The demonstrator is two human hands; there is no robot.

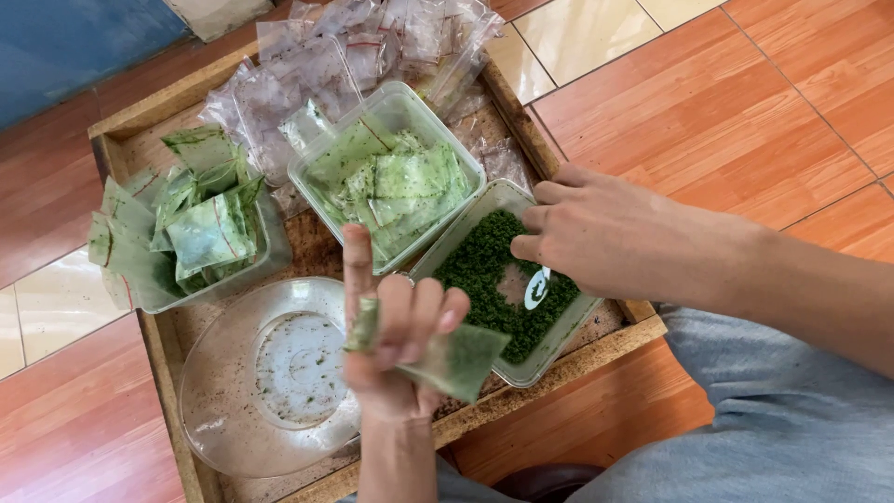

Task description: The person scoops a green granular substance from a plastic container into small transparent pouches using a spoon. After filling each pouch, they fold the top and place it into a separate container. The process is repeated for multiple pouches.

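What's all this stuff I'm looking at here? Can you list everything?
wooden tray: one, brown, on the tiled floor, holding the rest
green crumbs: a layer, dark green, in the clear tub nearest the right hand
white scoop: one, in that tub, under the right hand
filled bags tub: one, clear, pale green packets, tray centre
second tub of packets: one, clear, heaped green packets, tray's left side
empty bags: a pile, clear, tray's far end
glass lid: one, clear, near left corner
floor tiles: orange-brown and cream
left hand: raised, holding a small green-filled bag
right hand: fingers in the crumb tub
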